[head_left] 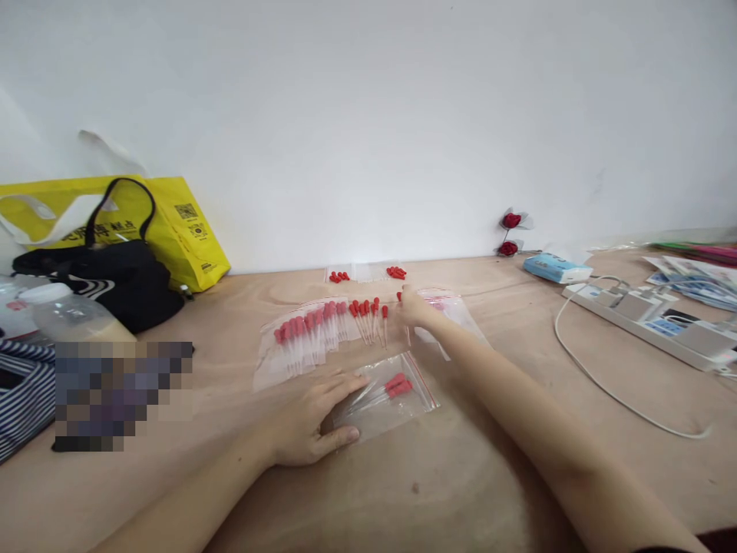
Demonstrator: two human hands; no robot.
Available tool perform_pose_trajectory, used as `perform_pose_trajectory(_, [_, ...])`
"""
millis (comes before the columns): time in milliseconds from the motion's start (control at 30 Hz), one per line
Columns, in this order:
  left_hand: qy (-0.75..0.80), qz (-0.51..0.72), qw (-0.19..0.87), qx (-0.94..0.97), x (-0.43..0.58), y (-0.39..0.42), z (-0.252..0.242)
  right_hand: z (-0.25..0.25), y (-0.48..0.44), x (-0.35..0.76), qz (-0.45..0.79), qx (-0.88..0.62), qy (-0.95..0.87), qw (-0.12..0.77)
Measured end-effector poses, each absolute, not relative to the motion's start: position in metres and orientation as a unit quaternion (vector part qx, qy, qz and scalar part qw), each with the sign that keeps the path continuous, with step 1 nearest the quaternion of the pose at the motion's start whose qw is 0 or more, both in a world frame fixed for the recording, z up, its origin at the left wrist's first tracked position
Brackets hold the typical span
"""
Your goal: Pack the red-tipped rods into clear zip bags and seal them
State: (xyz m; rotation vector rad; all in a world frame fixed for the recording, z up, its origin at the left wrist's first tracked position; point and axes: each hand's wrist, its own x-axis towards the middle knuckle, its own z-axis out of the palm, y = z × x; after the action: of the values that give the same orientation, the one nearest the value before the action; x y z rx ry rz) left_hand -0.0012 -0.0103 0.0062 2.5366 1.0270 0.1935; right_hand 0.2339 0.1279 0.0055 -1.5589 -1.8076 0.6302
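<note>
Left hand (311, 418), one: at lower centre, palm down, fingers spread, resting on the left end of a clear zip bag (377, 418). You grip nothing visible with it.

Right hand (411, 306), one: at centre, right of the loose row, fingertips bent at a red-bulbed dropper (399, 296). Blur covers it; whether you pinch the dropper or only touch it, you cannot tell from here.

Bag contents: at least two droppers (397, 382), bulbs toward the red-lined zip edge at the right, stems toward your left hand.

Loose droppers (365, 309), one short row: centre of the frame, bulbs up, stems pointing down the frame.

Filled bags (268, 372), several, overlapping: left of centre, red bulbs along the upper side.

Further bags (461, 313): right of centre, just beyond the right hand.

Small red bulbs (396, 272), two groups: upper centre, by the wall.

Carrier: wooden counter (414, 514).

Handling notes, by judgement: take each dropper by its bulb, since the thin stem likely snaps or bends. Press the bag lightly with your left palm so the film lies steady. Align bulbs the same way; stems crossing may snag. Mind the neighbouring row with your right knuckles.
</note>
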Motion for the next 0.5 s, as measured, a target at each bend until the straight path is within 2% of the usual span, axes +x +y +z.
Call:
perform_pose_trajectory(100, [0.367,0.079,0.206,0.904,-0.001,-0.008,0.004,0.003,0.106,0.265,0.256,-0.586,-0.682,0.354])
perform_pose_trajectory(200, [0.372,0.083,0.211,0.9,-0.001,-0.006,0.0,-0.011,0.077,0.291,0.316,-0.544,-0.604,0.489])
perform_pose_trajectory(267, [0.371,0.089,0.21,0.9,-0.002,-0.004,-0.002,-0.021,0.061,0.298,0.354,-0.533,-0.544,0.543])
perform_pose_trajectory(500, [0.373,0.114,0.192,0.9,-0.001,-0.005,-0.007,-0.029,0.046,0.279,0.414,-0.5,-0.446,0.616])
